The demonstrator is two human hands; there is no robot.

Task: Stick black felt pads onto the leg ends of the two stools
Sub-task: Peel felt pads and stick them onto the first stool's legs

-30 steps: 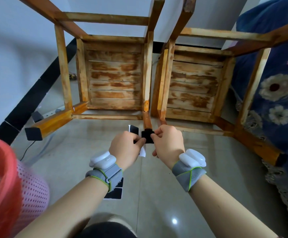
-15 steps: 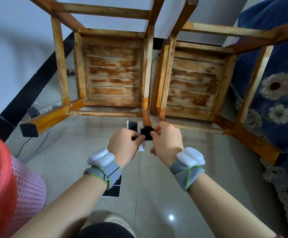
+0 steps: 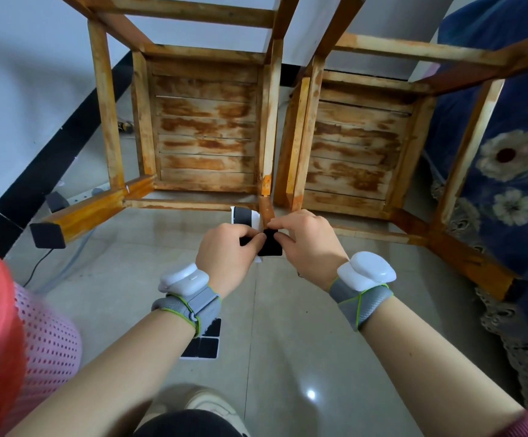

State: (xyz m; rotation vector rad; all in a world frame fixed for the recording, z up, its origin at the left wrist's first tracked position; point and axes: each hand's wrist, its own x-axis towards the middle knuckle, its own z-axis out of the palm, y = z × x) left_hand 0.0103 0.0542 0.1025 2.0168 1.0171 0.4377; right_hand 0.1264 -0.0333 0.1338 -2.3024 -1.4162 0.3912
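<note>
My left hand [image 3: 224, 247] grips the backing sheet [image 3: 240, 215], and my right hand [image 3: 310, 244] pinches the black felt pad [image 3: 270, 247] dead centre between them. The stool leg [image 3: 266, 209] runs off toward twelve o'clock with its end just behind the pad, so I'd push straight ahead.

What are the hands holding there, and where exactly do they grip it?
A black felt pad: the left hand pinches its left edge, the right hand its upper right edge. The left also holds a pad sheet.
</note>
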